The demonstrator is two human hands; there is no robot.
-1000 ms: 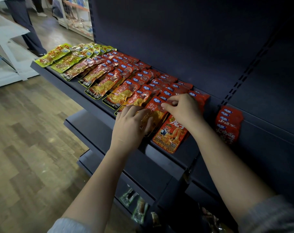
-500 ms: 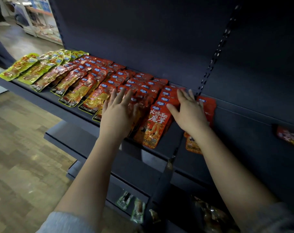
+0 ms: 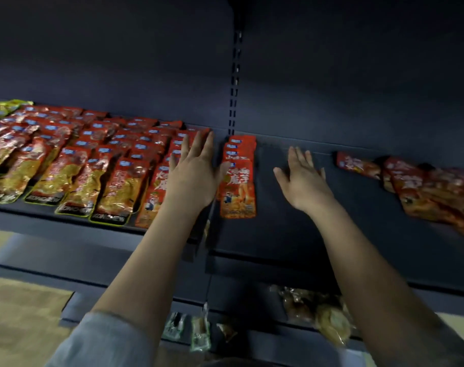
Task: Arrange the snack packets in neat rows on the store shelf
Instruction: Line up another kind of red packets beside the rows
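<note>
Rows of red and gold snack packets (image 3: 114,165) cover the left part of the dark shelf (image 3: 291,234). My left hand (image 3: 196,170) lies flat with straight fingers on the rightmost of these rows. Just right of it sits a short overlapped row of red packets (image 3: 238,178) by the shelf joint. My right hand (image 3: 302,176) hovers open over bare shelf, fingers spread, holding nothing. A loose heap of red packets (image 3: 421,189) lies further right, apart from both hands.
A slotted upright (image 3: 234,83) runs up the back panel between the two shelf sections. On lower shelves lie small green packets (image 3: 199,332) and clear bags of yellowish snacks (image 3: 323,313). Wooden floor (image 3: 18,313) shows at lower left.
The view has swung right. My right hand has lifted off the short red row and moved right over bare shelf. My left hand has shifted right onto the last long row.
</note>
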